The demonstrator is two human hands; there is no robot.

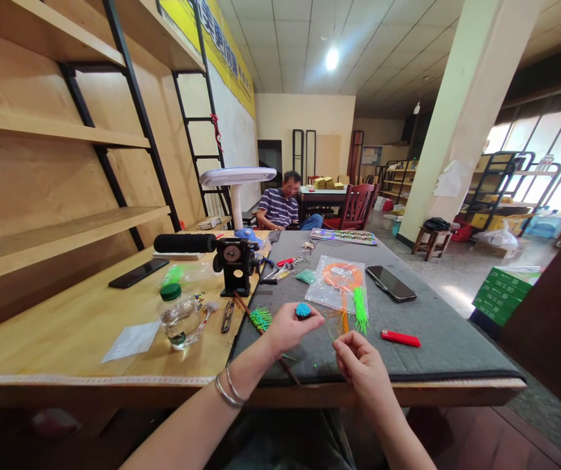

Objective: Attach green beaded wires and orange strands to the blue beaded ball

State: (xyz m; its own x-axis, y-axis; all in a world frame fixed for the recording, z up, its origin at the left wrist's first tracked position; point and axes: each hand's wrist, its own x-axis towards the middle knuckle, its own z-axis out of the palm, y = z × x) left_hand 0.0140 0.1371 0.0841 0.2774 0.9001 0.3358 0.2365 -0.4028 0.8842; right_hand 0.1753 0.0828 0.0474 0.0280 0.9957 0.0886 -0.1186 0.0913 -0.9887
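Note:
My left hand [288, 326] is closed around a small blue round piece [303, 311] held at its fingertips, above the grey mat [427, 326]. My right hand [359, 362] sits just right of it, fingers pinched on thin orange strands [342, 323] that rise toward the left hand. A green bristly bundle on a stick [259, 318] lies just left of my left hand. A clear plastic bag [340, 282] with orange and green strands lies on the mat behind both hands.
A black hand-crank tool [234, 261] stands at the mat's left edge. Nearby lie a green-capped glass bottle [179, 316], a red lighter [400, 338], a phone [391, 282], another phone [138, 273] and a white desk lamp [237, 179]. A person in a striped shirt [280, 209] sits at the far end.

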